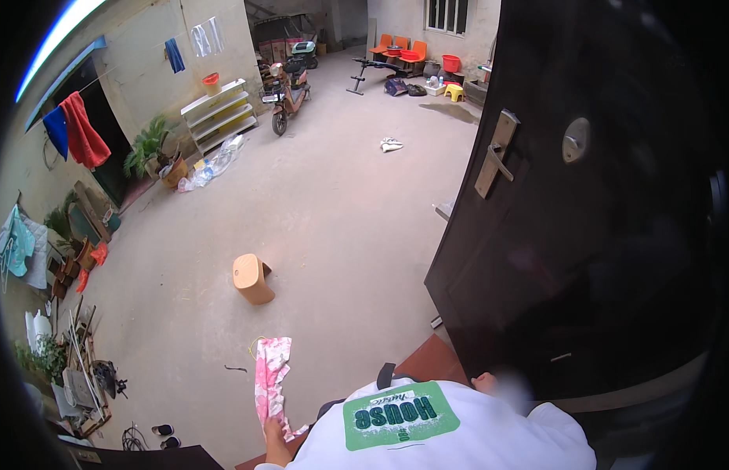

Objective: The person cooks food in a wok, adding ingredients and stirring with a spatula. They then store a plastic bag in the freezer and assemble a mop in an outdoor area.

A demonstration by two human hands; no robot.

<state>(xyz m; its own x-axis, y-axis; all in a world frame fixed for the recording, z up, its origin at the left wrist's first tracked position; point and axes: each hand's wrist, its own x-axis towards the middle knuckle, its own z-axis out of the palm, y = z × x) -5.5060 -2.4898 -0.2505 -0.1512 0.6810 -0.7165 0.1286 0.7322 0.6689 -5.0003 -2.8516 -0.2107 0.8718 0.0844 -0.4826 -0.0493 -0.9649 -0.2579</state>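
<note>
At the bottom, my left hand [275, 435] grips the lower part of a long pink-and-white patterned cloth [271, 376]. The cloth extends forward over the concrete, and a thin yellow cord [254, 348] loops beside its far end. Only part of my right hand [485, 383] shows past my white shirt [487, 429], close to the lower edge of a dark door [552, 258]; its grip is hidden. Farther out, a tan plastic stool [252, 279] rests on the ground.
The swung-back door has a metal lever handle [499, 155]. Reddish flooring [435, 361] lies at the threshold. Shoes [164, 436], cable [135, 437] and scrap wood [79, 364] occupy the left. Across the yard are an electric scooter [288, 97], white shelves [219, 114] and orange chairs [420, 50].
</note>
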